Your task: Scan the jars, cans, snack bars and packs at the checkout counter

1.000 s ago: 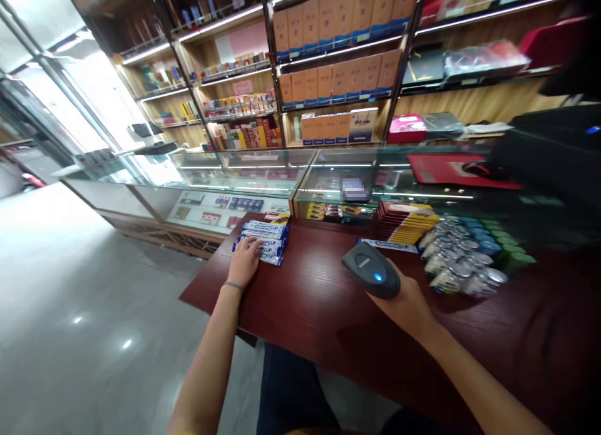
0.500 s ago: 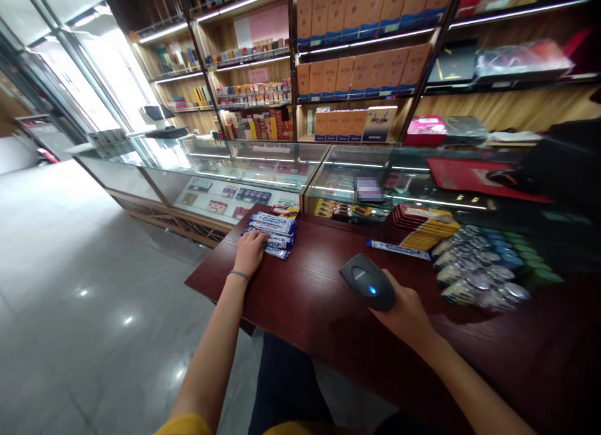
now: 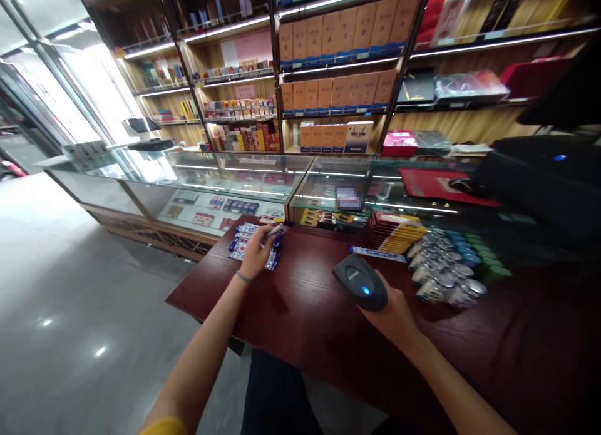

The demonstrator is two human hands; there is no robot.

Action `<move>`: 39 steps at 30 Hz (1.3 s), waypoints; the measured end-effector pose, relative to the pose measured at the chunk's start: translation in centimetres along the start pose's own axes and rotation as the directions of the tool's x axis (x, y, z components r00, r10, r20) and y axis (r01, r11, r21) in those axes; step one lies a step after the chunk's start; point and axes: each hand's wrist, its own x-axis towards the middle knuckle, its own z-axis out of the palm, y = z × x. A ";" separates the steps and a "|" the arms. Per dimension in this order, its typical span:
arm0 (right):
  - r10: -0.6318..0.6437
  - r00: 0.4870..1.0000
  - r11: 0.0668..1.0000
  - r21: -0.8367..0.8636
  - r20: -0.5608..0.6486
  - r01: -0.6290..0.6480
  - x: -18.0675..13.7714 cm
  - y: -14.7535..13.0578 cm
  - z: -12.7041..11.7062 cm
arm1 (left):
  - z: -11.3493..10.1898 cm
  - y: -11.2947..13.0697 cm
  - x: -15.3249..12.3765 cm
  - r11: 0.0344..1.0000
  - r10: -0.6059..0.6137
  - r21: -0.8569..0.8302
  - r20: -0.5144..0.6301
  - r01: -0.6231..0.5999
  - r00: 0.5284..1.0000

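Observation:
My right hand (image 3: 398,315) is wrapped round the handle of a dark grey barcode scanner (image 3: 359,283), whose blue light is lit. Over the far left of the dark red table, my left hand (image 3: 256,252) is closed, pinching a small slim wrapped bar (image 3: 278,230) between thumb and fingers. Under and beside that hand lie several blue-and-white wrapped bars (image 3: 240,246), partly hidden by it. One more blue-and-white bar (image 3: 378,255) rests apart, in front of a row of yellow-and-brown packs (image 3: 397,232).
Right of the packs stand several clear-wrapped items with silvery tops (image 3: 444,269), then blue and green ones (image 3: 483,256). Behind the table (image 3: 305,316) runs a glass display counter (image 3: 230,172) with a red mat (image 3: 436,188). A dark monitor-like shape (image 3: 539,166) is at far right.
My left hand has lifted off the pile and shifted right relative to it, with a wrapped bar now in its fingers. The right hand still holds the scanner. The view has turned slightly right.

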 end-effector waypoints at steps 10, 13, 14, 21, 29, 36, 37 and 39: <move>0.256 0.961 0.966 0.048 -0.100 -0.253 0.4 0.9 -1.5 | 10.9 4.8 1.6 0.084 -0.508 -0.748 0.536 0.658 0.674; 0.288 0.955 0.958 0.032 -0.066 -0.286 0.7 0.8 -1.7 | 11.4 4.2 0.2 0.076 -0.465 -0.729 0.577 0.680 0.671; 0.304 0.952 0.953 0.019 -0.044 -0.303 0.7 0.7 -1.8 | 11.4 4.0 -0.2 0.123 -0.466 -0.722 0.564 0.681 0.682; 0.255 0.959 0.965 0.022 0.126 -0.260 0.8 0.3 -1.9 | 11.3 3.9 -0.5 0.399 -0.490 -0.572 0.528 0.717 0.694; 0.263 0.955 0.965 -0.028 0.137 -0.262 0.7 0.1 -1.6 | 11.3 4.0 -0.5 0.467 -0.515 -0.528 0.490 0.710 0.703; 0.293 0.948 0.956 -0.058 0.123 -0.288 1.1 0.5 -2.3 | 12.1 3.0 -0.9 0.289 -0.536 -0.633 0.515 0.719 0.669; 0.308 0.943 0.951 -0.070 0.128 -0.301 1.2 0.4 -2.6 | 12.2 2.9 -0.9 0.305 -0.529 -0.631 0.510 0.713 0.678; 0.336 0.933 0.941 -0.081 0.131 -0.328 1.5 0.1 -3.3 | 12.4 2.8 -0.9 0.413 -0.491 -0.605 0.482 0.681 0.726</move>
